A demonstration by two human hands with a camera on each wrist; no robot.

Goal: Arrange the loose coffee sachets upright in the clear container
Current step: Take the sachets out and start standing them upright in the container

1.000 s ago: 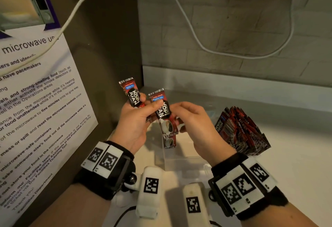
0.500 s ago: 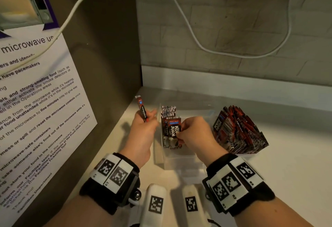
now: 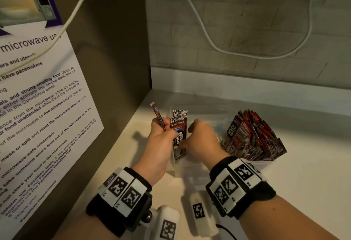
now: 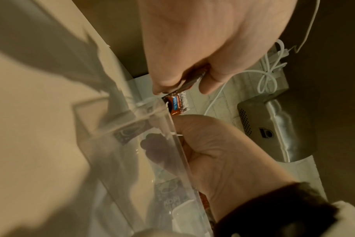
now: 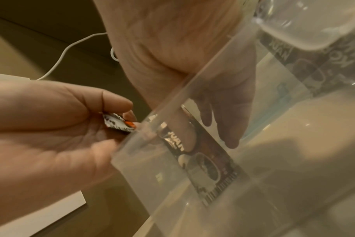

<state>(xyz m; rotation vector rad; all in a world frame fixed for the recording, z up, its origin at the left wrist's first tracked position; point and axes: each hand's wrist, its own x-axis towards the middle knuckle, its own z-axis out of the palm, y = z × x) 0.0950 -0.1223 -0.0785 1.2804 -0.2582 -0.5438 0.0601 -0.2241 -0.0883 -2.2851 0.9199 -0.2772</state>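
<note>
My right hand [image 3: 201, 141] was down inside the clear container [image 3: 190, 165], thumb and fingers pressed against the front sachet of the row [image 3: 179, 137] standing at its 9 o'clock wall — holding that row up, by the look of it. I counted several sachets upright there, barcoded tops showing above the rim, so a fair start was made. My left hand [image 3: 161, 144] sat just outside that same wall, fingers curled round one spare sachet [image 3: 158, 115] that poked up toward 11 o'clock, clear of the container. That one still had to go in. Over at 3 o'clock, a big fanned bundle of sachets [image 3: 254, 135] filled a second tub [image 3: 262, 162], touching nothing of mine. Whether those counted as loose I could not tell; if so, I'd judge most of the job was still ahead, since the container's right side looked unfilled.
</note>
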